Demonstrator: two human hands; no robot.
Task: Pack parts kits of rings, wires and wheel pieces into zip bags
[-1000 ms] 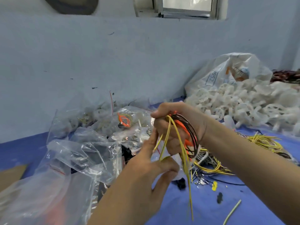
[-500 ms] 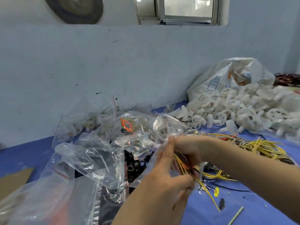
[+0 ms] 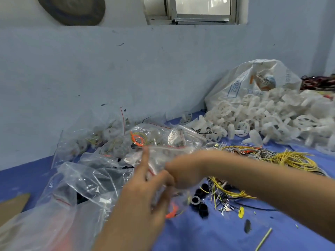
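— Gripping what just now?
— Pinching the bag (image 3: 159,160) in the left hand (image 3: 143,194), sticking the index finger up, holding it low over the table (image 3: 208,232), just left of the rings (image 3: 199,198).
— And the right hand (image 3: 184,171)?
— Pressing in at the bag's mouth, hiding its fingers behind plastic and blur. Not guessing whether clenching or loose.
— Filling, then?
— Judging so, spotting orange wire (image 3: 171,213) low inside.
— Doing it well how?
— Spreading the mouth wide with the left. Feeding the wire in coiled, not end-first. Steering clear of the zip strip to avoid snagging. Then probably reaching for rings close by and wheel pieces (image 3: 272,116) farther right, and checking the count before sealing.
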